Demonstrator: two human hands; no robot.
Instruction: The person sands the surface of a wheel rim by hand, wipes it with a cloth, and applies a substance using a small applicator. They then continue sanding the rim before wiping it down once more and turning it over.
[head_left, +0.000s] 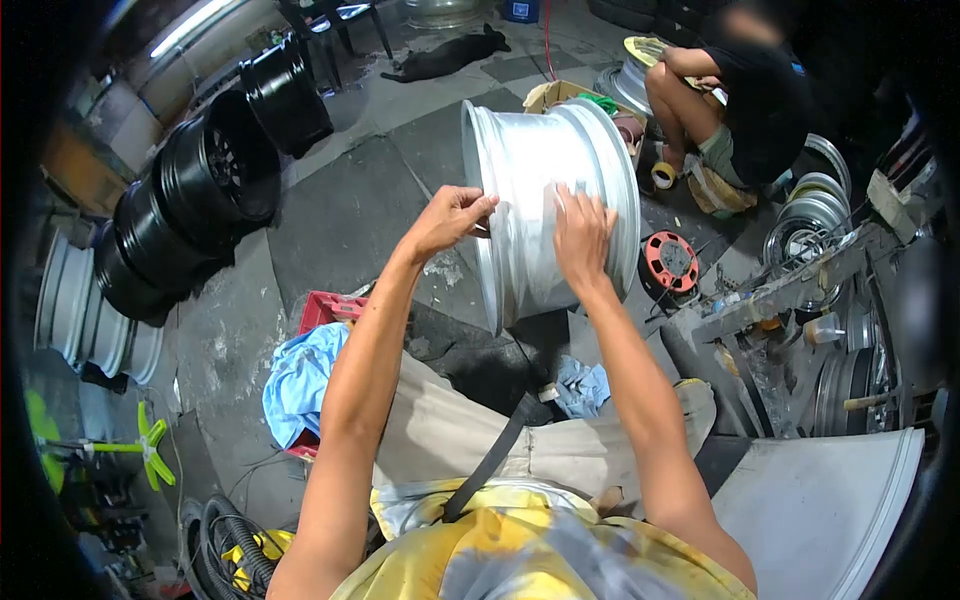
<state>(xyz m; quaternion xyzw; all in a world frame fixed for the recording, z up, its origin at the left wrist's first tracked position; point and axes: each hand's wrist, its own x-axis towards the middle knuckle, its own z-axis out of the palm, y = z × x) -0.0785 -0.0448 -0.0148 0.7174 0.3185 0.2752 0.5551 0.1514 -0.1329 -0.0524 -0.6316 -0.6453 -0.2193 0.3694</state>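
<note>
A bare silver wheel rim [530, 170] lies on its side in front of my knees, its barrel facing me. My left hand [452, 220] is at the rim's left lip, with thumb and index finger pinched together; what is between them, if anything, is too small to make out. Over the barrel, near its right side, my right hand [584, 235] has its fingers bent and slightly apart, fingertips at the metal. Below the rim, a crumpled light-blue cloth [582, 388] rests between my legs.
Black rims [185, 200] line the left side. Another blue cloth [303, 380] hangs over a red crate [325, 308]. A red cable reel [670, 262] and a metal frame [770, 290] stand right. A person [745, 100] sits back right; a black dog [450, 56] lies behind.
</note>
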